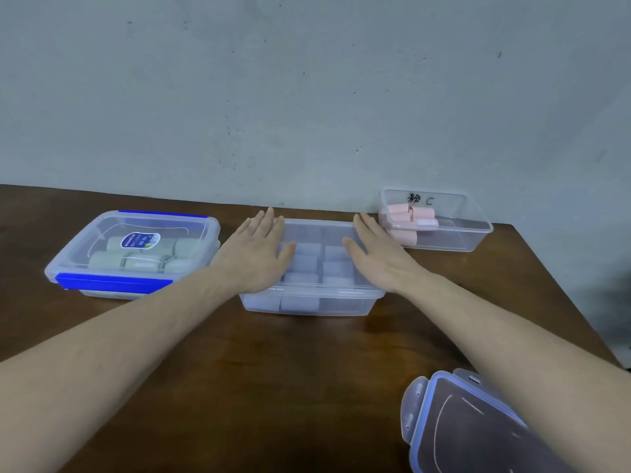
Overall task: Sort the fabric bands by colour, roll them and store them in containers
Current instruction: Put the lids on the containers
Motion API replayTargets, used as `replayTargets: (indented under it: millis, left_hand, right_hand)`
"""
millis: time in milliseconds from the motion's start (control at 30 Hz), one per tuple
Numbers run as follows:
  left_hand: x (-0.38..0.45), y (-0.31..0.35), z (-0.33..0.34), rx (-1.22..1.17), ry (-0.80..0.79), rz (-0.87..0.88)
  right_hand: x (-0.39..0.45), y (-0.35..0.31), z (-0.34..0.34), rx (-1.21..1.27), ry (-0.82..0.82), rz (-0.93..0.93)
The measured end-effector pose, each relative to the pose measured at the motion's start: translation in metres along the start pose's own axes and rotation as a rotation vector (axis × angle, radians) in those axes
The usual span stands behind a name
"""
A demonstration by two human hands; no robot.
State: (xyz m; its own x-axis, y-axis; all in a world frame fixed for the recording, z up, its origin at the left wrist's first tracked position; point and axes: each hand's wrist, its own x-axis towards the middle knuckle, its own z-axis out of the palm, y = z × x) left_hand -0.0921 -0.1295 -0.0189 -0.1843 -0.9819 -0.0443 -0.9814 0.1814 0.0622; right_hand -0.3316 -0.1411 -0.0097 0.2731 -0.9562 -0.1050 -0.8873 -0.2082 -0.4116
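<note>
Pressing flat on the middle container (312, 303), left hand (254, 252) and right hand (379, 256) lie open, fingers straight, at either end of its lid; long axis runs left-right. Loose lid (467, 428) sits nearer the right arm.

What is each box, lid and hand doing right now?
Left box: lid on, green rolls inside.
Middle box: covered, pale blue rolls inside.
Right box: open, pink rolls inside.
Loose lid: lying on the table.
Left hand: flat on the middle box.
Right hand: flat on it too.
</note>
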Motion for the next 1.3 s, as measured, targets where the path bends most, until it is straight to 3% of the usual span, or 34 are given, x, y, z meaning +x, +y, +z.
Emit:
replayTargets:
  millis: [167,300,400,500,600,667,800,867,933,1100,1200,1300]
  left_hand:
    - [0.000,-0.013,-0.009,0.027,-0.040,0.015]
    - [-0.002,-0.022,-0.019,0.108,-0.068,0.003]
    - [-0.009,-0.010,-0.024,0.136,0.077,0.090]
    - [-0.031,0.043,-0.027,-0.045,0.301,0.281]
    - [-0.055,0.112,-0.018,-0.194,0.211,0.329]
    - [-0.067,0.147,-0.005,-0.150,0.271,0.345]
    - [-0.090,0.185,0.015,0.027,0.468,0.433]
    - [-0.096,0.200,0.024,0.017,0.438,0.475]
    - [-0.101,0.217,0.034,-0.052,0.303,0.476]
    - [-0.103,0.242,0.040,-0.214,0.032,0.345]
    - [-0.098,0.243,0.032,-0.241,-0.004,0.264]
    - [-0.091,0.239,0.019,-0.422,-0.012,0.157]
  right_hand:
    - [-0.001,-0.015,0.002,0.074,-0.013,-0.003]
    - [-0.004,-0.021,0.000,0.375,-0.066,-0.030]
    - [-0.023,-0.009,-0.002,0.542,0.051,-0.079]
    - [-0.060,0.032,-0.006,0.482,0.126,-0.051]
    - [-0.108,0.087,-0.014,0.335,-0.030,-0.023]
    - [-0.141,0.121,-0.020,0.228,-0.127,0.008]
    - [-0.192,0.165,-0.032,0.150,-0.100,0.067]
    - [-0.209,0.175,-0.038,0.140,-0.129,0.083]
    - [-0.221,0.179,-0.040,0.145,-0.191,0.085]
    - [-0.231,0.180,-0.040,0.230,-0.197,0.089]
    - [-0.232,0.176,-0.050,0.441,-0.155,0.119]
    - [-0.234,0.169,-0.071,0.613,-0.154,0.074]
